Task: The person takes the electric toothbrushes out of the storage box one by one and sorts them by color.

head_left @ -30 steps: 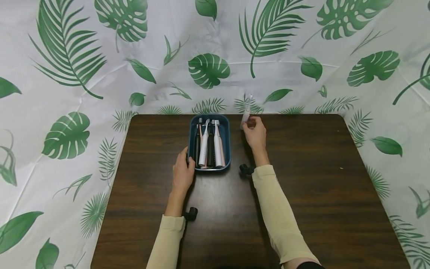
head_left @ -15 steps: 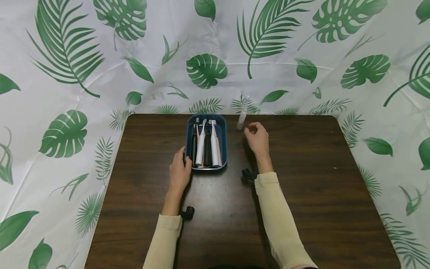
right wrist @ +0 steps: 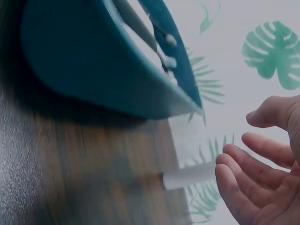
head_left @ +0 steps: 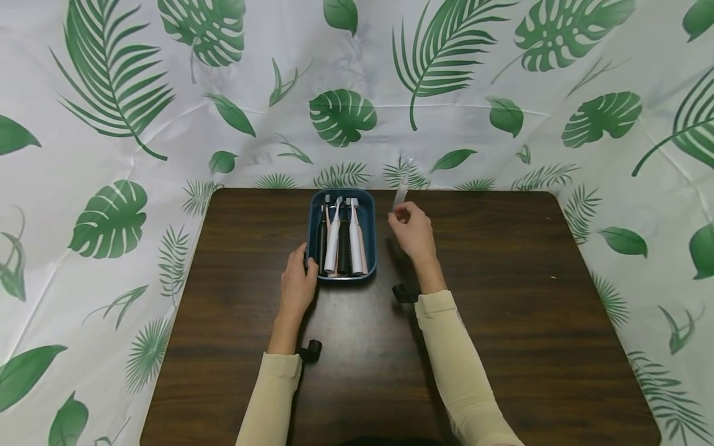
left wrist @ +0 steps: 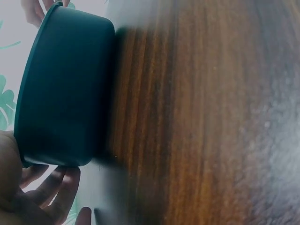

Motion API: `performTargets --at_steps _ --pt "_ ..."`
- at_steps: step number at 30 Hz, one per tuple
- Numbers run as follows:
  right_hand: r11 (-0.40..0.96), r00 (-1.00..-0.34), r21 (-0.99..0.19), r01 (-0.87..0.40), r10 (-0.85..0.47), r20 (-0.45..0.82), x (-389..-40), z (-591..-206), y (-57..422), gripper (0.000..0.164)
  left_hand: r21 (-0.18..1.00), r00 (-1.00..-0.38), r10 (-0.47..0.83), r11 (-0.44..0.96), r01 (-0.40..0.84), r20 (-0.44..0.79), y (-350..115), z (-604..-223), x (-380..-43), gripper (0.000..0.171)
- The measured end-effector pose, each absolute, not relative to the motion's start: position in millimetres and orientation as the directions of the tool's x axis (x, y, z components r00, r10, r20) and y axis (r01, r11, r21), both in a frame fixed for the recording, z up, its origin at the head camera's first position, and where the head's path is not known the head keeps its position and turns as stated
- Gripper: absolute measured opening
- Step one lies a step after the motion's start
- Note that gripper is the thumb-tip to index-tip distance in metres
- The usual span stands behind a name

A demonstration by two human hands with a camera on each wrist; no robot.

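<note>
A blue bin (head_left: pixel 369 266) holds several electric toothbrushes (head_left: pixel 356 244), black, white and pink, lying side by side with their heads toward the back. My left hand (head_left: pixel 297 282) holds the bin's front left corner; its fingers (left wrist: pixel 68 192) lie against the outer side wall and its thumb is at the rim. To the right of the bin, a white electric toothbrush (head_left: pixel 401 194) stands upright by the table's back edge. My right hand (head_left: pixel 414 232) is just in front of it, fingers loosely bent, thumb apart from them. In the right wrist view, the hand partly hides this toothbrush (right wrist: pixel 187 177).
The dark wood table (head_left: pixel 502 310) ends at the back against a white cloth (head_left: pixel 268 124) with green leaves. A tiny pale speck (head_left: pixel 553 277) lies on the table's right side. Each wrist wears a black camera (head_left: pixel 403 293).
My right hand first touched the upright toothbrush, drew back to the right, then came left again in front of its base. The left hand has stayed on the bin.
</note>
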State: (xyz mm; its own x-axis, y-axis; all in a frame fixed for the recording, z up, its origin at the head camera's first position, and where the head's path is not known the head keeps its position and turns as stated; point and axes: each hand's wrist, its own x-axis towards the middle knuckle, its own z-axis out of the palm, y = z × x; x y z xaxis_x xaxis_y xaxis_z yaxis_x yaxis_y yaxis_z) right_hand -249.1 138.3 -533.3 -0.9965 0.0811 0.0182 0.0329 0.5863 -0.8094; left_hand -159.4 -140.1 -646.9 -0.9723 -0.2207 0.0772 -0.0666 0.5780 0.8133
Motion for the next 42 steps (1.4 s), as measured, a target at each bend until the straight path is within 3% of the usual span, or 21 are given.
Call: performTargets --at_steps 8,15,19,27,32,42 --pt "0.615 -1.0 -0.788 -0.003 0.01 0.012 -241.6 -515.9 111.6 0.033 0.826 -0.974 -0.224 0.556 -0.095 0.039 -138.5 -635.2 -156.5 0.053" --pt "0.681 -0.999 -0.732 -0.025 -0.044 -0.007 -238.7 -510.3 92.3 0.032 0.826 -0.982 -0.187 0.554 -0.099 0.007 -132.7 -600.5 -147.4 0.051" --pt "0.734 -0.996 -0.678 -0.032 -0.078 -0.037 -238.7 -513.8 81.3 0.035 0.822 -0.985 -0.173 0.559 -0.114 -0.019 -133.0 -597.7 -148.0 0.051" --pt "0.846 -0.977 -0.532 0.021 -0.096 -0.191 -231.1 -514.2 59.9 0.042 0.828 -0.975 -0.202 0.559 -0.035 0.095 -132.5 -610.6 -150.7 0.052" --pt "0.891 -0.974 -0.452 0.035 -0.071 -0.216 -228.0 -516.9 53.1 0.041 0.817 -0.979 -0.201 0.569 -0.091 0.031 -127.8 -599.7 -149.2 0.051" --pt "0.927 -0.975 -0.373 0.046 -0.039 -0.217 -224.7 -527.1 47.4 0.063 0.749 -0.981 -0.185 0.658 -0.075 0.064 -125.2 -597.0 -147.0 0.047"
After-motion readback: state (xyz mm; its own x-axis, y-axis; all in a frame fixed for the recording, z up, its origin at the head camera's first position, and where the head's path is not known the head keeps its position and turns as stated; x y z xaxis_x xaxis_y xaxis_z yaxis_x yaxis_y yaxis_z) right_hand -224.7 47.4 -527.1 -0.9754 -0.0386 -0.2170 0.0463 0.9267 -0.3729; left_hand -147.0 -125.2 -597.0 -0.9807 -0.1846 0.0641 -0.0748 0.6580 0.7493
